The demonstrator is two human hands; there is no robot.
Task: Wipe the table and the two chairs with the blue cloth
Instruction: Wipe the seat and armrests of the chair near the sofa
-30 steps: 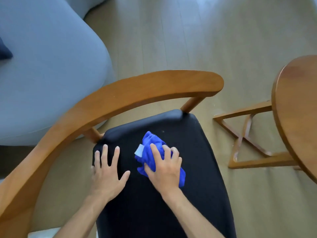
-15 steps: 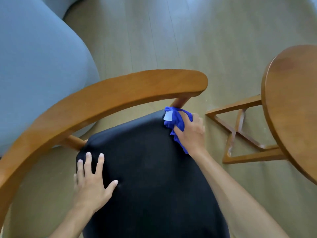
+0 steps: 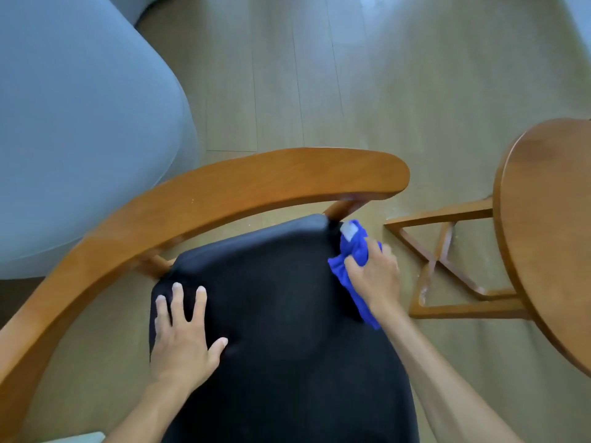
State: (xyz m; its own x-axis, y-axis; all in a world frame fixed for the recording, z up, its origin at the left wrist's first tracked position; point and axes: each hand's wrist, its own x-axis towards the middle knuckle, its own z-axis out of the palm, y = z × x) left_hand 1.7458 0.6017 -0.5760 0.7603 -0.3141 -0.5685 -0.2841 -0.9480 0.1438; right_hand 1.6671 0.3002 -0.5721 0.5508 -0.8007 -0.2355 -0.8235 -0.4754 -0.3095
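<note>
A wooden chair with a curved backrest (image 3: 224,193) and a black padded seat (image 3: 287,314) fills the middle of the head view. My right hand (image 3: 375,279) grips the bunched blue cloth (image 3: 355,251) against the seat's far right edge, close to the backrest post. A pale label shows on the cloth's upper end. My left hand (image 3: 182,340) lies flat with fingers spread on the seat's left side. The round wooden table (image 3: 550,238) is at the right edge, with its crossed base on the floor.
A large grey-blue upholstered sofa (image 3: 80,129) stands at the left, close behind the chair's backrest. Pale wood-plank floor (image 3: 319,75) spreads beyond the chair and between the chair and the table base (image 3: 447,266).
My right hand has swept the blue cloth from the middle of the seat to its far right edge, then slightly back along that edge. My left hand has stayed flat on the seat.
</note>
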